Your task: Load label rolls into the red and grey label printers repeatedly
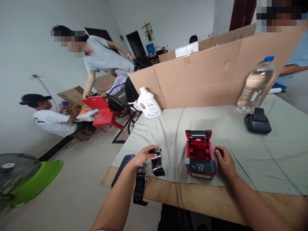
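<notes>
A small red and black label printer (pixel 201 165) sits on the cloth in front of me with its lid raised and its red bay bare. My left hand (pixel 144 155) is closed round a small roll of black labels (pixel 157 165), whose loose strip hangs down toward the cloth. Just below that wrist, a second black label roll (pixel 140 191) lies at the table edge with its strip drooping over. My right hand (pixel 225 162) rests beside the printer's right side, fingers loosely curled and apart, holding nothing that I can see.
A dark phone (pixel 123 168) lies left of my forearm. Behind stand a white jug (pixel 150 104), a large water bottle (pixel 256 85) and a black device (pixel 258 122). A cardboard partition (pixel 199 80) closes the back. People, a red chair (pixel 103 112) and a fan (pixel 18 173) are beyond the table.
</notes>
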A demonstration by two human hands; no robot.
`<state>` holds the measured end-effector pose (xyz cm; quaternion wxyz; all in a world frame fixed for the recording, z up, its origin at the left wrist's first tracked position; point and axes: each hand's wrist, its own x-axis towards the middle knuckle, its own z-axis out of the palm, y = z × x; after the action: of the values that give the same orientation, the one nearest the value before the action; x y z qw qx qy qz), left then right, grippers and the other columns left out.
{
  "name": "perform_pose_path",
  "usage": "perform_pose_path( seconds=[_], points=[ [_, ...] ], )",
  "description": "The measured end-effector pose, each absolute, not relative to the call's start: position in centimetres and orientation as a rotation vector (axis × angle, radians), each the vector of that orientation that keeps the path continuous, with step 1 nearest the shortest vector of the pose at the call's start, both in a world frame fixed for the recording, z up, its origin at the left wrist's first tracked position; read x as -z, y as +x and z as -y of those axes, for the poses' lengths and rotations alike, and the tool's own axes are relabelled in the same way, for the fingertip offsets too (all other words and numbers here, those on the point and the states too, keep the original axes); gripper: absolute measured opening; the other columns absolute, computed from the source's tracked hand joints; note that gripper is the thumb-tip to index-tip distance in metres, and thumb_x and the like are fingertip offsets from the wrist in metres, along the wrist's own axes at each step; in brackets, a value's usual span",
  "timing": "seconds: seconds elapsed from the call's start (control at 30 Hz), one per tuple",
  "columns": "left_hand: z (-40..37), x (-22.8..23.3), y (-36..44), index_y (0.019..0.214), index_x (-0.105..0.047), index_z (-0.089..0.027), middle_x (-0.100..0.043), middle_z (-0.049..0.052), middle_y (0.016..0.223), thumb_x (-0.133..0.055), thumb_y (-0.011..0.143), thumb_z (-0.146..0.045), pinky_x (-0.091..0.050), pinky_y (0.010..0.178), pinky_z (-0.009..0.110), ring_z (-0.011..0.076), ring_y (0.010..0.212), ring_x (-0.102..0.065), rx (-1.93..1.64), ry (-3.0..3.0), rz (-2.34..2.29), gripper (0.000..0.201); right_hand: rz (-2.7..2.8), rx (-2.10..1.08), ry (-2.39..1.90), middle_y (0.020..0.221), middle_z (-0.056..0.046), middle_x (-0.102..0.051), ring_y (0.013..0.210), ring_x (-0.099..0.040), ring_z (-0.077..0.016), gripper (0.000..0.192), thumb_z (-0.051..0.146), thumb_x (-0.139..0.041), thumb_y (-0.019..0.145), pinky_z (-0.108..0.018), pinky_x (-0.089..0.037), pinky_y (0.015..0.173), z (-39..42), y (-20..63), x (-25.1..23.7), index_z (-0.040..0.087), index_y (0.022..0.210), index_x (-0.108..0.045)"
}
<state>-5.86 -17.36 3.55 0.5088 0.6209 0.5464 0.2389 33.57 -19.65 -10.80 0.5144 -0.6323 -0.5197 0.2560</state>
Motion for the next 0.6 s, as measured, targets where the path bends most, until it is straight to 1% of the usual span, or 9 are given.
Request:
perform_pose_path(
  seconds=[0.07,0.13,0.23,0.3,0.37,0.43,0.5,0.57,0.6],
  points=[
    [16.1,-3.5,-10.2,0.103,-0.064,-0.014,-0.067,0.008,0.102,-0.069,0.063,-0.032,-0.043,0.091,0.038,0.0266,0.099,-0.059,-0.549,1.622,-1.522,0.045,1.254,-0.613,-1.531,0.101,-0.009,-0.064,0.09,-0.06,-0.0228,0.042,0.054,-0.044,0.084,-0.039,-0.047,0.083,19.7,33.6,10.8,0.02,0.104,-0.057],
    [14.8,-3.4,-13.6,0.104,-0.065,-0.015,-0.066,0.009,0.107,-0.064,0.062,-0.029,-0.041,0.097,0.04,0.0282,0.106,-0.057,-0.482,1.761,-1.74,0.044,1.26,-0.605,-1.543,0.1,-0.01,-0.065,0.089,-0.06,-0.0229,0.043,0.055,-0.044,0.084,-0.039,-0.048,0.082,19.7,33.5,10.7,0.02,0.103,-0.058],
    [13.0,-2.7,-16.1,0.112,-0.061,-0.015,-0.064,0.008,0.115,-0.054,0.068,-0.021,-0.039,0.101,0.037,0.025,0.112,-0.055,-0.26,1.921,-1.992,0.045,1.26,-0.602,-1.564,0.098,-0.01,-0.065,0.085,-0.061,-0.0228,0.044,0.056,-0.044,0.082,-0.039,-0.048,0.08,19.6,33.4,10.7,0.02,0.104,-0.058],
    [12.1,-1.7,-16.1,0.115,-0.06,-0.015,-0.062,0.008,0.121,-0.052,0.07,-0.015,-0.038,0.103,0.034,0.0223,0.115,-0.054,-0.12,1.979,-2.058,0.046,1.248,-0.604,-1.571,0.098,-0.01,-0.065,0.084,-0.061,-0.0228,0.045,0.056,-0.045,0.082,-0.039,-0.048,0.08,19.6,33.4,10.7,0.019,0.106,-0.057],
    [11.6,-0.3,-15.2,0.116,-0.06,-0.017,-0.061,0.008,0.123,-0.053,0.07,-0.012,-0.037,0.104,0.033,0.0222,0.117,-0.053,-0.043,1.987,-2.084,0.047,1.239,-0.607,-1.572,0.099,-0.01,-0.065,0.084,-0.061,-0.0227,0.046,0.056,-0.045,0.081,-0.039,-0.048,0.08,19.6,33.4,10.7,0.019,0.106,-0.056],
    [11.5,1.0,-14.0,0.116,-0.06,-0.018,-0.061,0.009,0.122,-0.055,0.069,-0.01,-0.038,0.102,0.036,0.0247,0.116,-0.053,0.0,1.97,-2.121,0.048,1.239,-0.605,-1.573,0.098,-0.01,-0.065,0.084,-0.061,-0.0227,0.046,0.056,-0.045,0.081,-0.039,-0.048,0.08,19.6,33.4,10.8,0.019,0.106,-0.056],
    [11.7,1.9,-12.7,0.117,-0.059,-0.019,-0.058,0.011,0.124,-0.055,0.069,-0.009,-0.04,0.098,0.043,0.0293,0.115,-0.052,0.036,1.95,-2.186,0.049,1.243,-0.606,-1.576,0.098,-0.01,-0.066,0.084,-0.061,-0.0228,0.045,0.056,-0.045,0.081,-0.039,-0.048,0.08,19.5,33.5,10.8,0.019,0.106,-0.056],
    [12.2,2.3,-11.4,0.121,-0.056,-0.019,-0.051,0.014,0.132,-0.052,0.071,-0.009,-0.039,0.096,0.049,0.0335,0.119,-0.048,0.033,1.941,-2.269,0.051,1.246,-0.605,-1.578,0.098,-0.01,-0.066,0.085,-0.062,-0.0229,0.045,0.056,-0.045,0.082,-0.039,-0.048,0.08,19.5,33.5,10.8,0.02,0.105,-0.056],
    [12.5,2.4,-10.8,0.123,-0.054,-0.018,-0.048,0.016,0.135,-0.05,0.073,-0.009,-0.038,0.097,0.051,0.0343,0.121,-0.045,0.015,1.958,-2.293,0.052,1.249,-0.604,-1.579,0.097,-0.009,-0.066,0.084,-0.062,-0.0228,0.045,0.056,-0.045,0.082,-0.039,-0.048,0.08,19.6,33.5,10.8,0.02,0.105,-0.056]
  ],
)
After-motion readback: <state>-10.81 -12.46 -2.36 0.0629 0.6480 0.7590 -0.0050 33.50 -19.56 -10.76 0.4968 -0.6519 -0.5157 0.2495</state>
